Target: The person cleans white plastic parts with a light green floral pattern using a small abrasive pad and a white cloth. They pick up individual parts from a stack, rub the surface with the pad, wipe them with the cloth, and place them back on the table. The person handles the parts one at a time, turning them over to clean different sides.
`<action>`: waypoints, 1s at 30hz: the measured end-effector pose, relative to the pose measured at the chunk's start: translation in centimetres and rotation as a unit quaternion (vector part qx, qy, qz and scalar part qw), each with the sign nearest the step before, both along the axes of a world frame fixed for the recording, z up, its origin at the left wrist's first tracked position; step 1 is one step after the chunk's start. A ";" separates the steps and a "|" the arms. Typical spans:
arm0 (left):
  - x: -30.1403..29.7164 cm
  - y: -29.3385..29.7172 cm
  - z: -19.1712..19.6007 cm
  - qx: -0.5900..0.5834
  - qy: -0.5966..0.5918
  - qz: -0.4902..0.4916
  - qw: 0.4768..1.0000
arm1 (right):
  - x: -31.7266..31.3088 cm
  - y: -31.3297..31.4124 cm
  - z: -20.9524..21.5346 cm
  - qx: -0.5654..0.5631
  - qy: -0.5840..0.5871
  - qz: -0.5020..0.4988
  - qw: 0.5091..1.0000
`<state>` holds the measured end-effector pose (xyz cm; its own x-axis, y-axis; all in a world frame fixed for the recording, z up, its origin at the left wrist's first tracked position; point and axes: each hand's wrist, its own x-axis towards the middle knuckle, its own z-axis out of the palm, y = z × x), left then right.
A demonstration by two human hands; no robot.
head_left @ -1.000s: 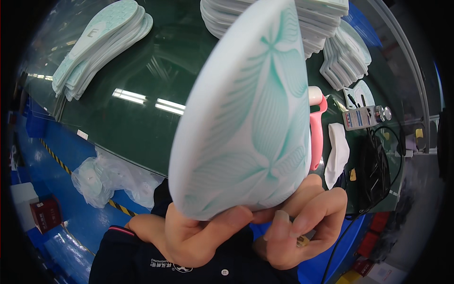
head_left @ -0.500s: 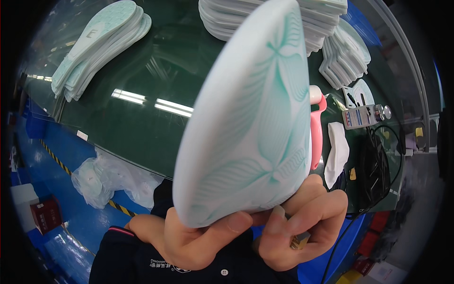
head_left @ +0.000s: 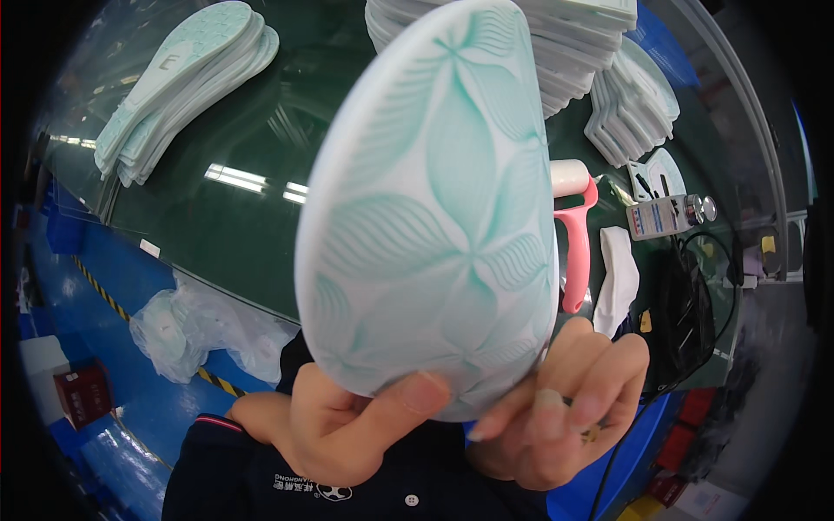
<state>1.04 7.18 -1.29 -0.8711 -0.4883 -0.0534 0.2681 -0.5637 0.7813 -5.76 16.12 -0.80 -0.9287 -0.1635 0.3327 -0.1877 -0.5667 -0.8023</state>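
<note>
Holds up a white sole (head_left: pixel 434 217) patterned with pale green leaves, close before the eyes, tilted, patterned face in view, seen against the dark green table (head_left: pixel 252 234). Has the left grip (head_left: pixel 343 430) clamped on the lower edge of the sole, with thumb pressed to the patterned face and the other fingers mostly hidden behind. Has the right grip (head_left: pixel 565 404) just beside the lower right edge of the sole, with fingers bent inward and together on a small gold-coloured piece (head_left: pixel 591 433), too blurred to make out further. Cannot tell whether touching the sole with the right fingertips. Wears a dark shirt (head_left: pixel 221 478) with red trim on the sleeve.

On the table, partly behind the sole, a roller (head_left: pixel 575 252) with a pink handle and a white head. Just right of that, a folded white cloth (head_left: pixel 615 278); farther right, a clear bottle (head_left: pixel 658 217) with a silver-coloured cap, and near it a black bag (head_left: pixel 682 317). At the far side, behind the sole, a tall stack of soles (head_left: pixel 582 43), with a smaller pile of soles (head_left: pixel 630 104) beside it to the right. Well apart, at far left, a slanting row of soles (head_left: pixel 200 78), overlapping. Below the table's left edge, on the blue floor (head_left: pixel 156 443), a clear plastic bag (head_left: pixel 221 330) across black-and-yellow tape (head_left: pixel 104 295), and farther left a dark red box (head_left: pixel 82 395).
</note>
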 end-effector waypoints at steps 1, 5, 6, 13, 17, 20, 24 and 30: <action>0.1 -0.2 0.2 -0.004 0.000 0.000 1.000 | -0.2 0.9 0.3 -0.014 0.004 0.037 0.999; 0.0 -1.2 0.4 -0.003 0.025 -0.021 0.999 | -0.5 3.3 0.6 -0.054 -0.002 0.090 0.994; 0.0 -1.5 0.4 0.002 0.037 -0.039 0.999 | -0.4 3.7 0.4 -0.075 -0.017 0.073 0.994; 0.5 -3.0 1.1 -0.040 0.016 -0.108 0.993 | -2.9 6.2 -1.7 0.082 -0.023 -0.114 0.990; 0.5 -2.9 1.0 -0.032 0.023 -0.116 0.992 | -6.2 9.0 -4.9 0.207 -0.064 -0.254 0.943; 0.5 -2.6 1.2 -0.042 0.023 -0.117 0.992 | -8.2 9.9 -5.8 0.269 -0.064 -0.310 0.910; 0.5 -2.7 1.2 -0.046 0.028 -0.113 0.992 | -9.6 10.4 -6.0 0.437 0.030 -0.350 0.828; -0.9 -3.6 2.1 -0.033 0.032 -0.158 0.986 | -5.3 5.1 -4.0 0.119 -0.023 0.008 0.993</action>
